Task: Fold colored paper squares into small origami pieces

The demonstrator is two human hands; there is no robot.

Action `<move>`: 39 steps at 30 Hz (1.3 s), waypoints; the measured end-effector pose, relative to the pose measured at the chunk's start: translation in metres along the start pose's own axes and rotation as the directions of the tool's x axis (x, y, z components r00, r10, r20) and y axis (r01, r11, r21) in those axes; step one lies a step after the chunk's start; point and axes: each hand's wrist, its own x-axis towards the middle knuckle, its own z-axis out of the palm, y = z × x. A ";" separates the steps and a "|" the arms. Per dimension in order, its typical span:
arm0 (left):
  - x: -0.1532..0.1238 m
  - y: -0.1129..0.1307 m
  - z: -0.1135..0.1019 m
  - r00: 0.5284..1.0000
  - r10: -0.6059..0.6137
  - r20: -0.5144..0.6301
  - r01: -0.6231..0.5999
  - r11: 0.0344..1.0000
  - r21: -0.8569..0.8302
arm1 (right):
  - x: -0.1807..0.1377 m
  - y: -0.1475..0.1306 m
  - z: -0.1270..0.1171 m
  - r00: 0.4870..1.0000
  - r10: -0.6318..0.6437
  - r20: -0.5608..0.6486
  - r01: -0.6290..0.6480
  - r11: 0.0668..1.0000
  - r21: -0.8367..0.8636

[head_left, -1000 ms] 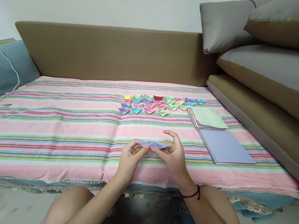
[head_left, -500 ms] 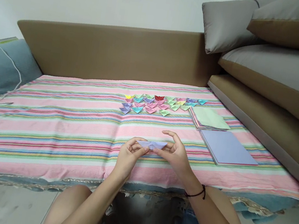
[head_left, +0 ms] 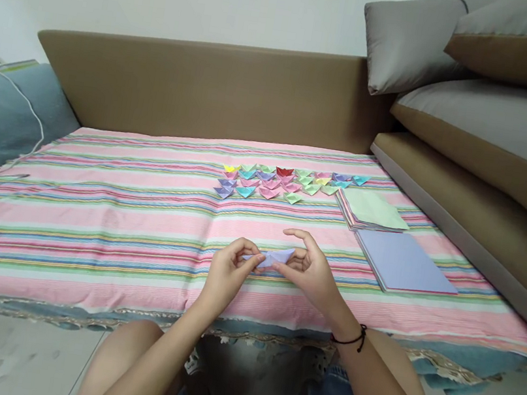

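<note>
Both my hands hold one folded lilac paper piece (head_left: 278,257) just above the striped cloth (head_left: 117,215). My left hand (head_left: 227,272) pinches its left end between thumb and fingers. My right hand (head_left: 310,270) grips the right end, with the index finger curled over the top. Farther back on the cloth lie several small folded paper shapes (head_left: 285,182) in pink, blue, green, yellow, purple and red, set out in rows.
Two stacks of square paper lie to the right: a green-topped stack (head_left: 371,209) and a lilac-topped stack (head_left: 405,263). Brown and grey cushions (head_left: 477,157) rise at the right. A white cable (head_left: 25,102) runs over a grey-blue cushion at the left. My knees are below the cloth's edge.
The lilac piece has folded shorter between my hands, which drew slightly closer together. The camera view has shifted a little to the left.
</note>
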 end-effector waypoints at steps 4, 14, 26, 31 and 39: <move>0.002 0.004 -0.007 0.992 -0.054 0.115 0.048 0.997 0.057 | -0.002 -0.001 -0.009 0.988 -0.063 0.141 0.082 0.988 -0.131; 0.000 0.009 -0.013 0.984 -0.032 0.176 -0.005 0.978 0.208 | -0.001 0.000 -0.010 0.996 0.030 0.085 -0.020 0.992 -0.123; 0.001 0.012 -0.012 0.980 -0.016 0.196 -0.023 0.980 0.197 | -0.002 0.002 -0.005 0.997 0.075 0.019 -0.074 0.996 -0.047; 0.000 0.010 -0.013 0.986 -0.021 0.168 -0.014 0.978 0.208 | -0.004 0.003 -0.003 0.992 0.073 0.100 -0.074 0.997 0.009; -0.001 0.005 -0.006 0.985 -0.067 0.157 0.067 0.998 0.009 | -0.003 0.003 0.000 0.995 0.085 0.055 -0.085 0.996 -0.009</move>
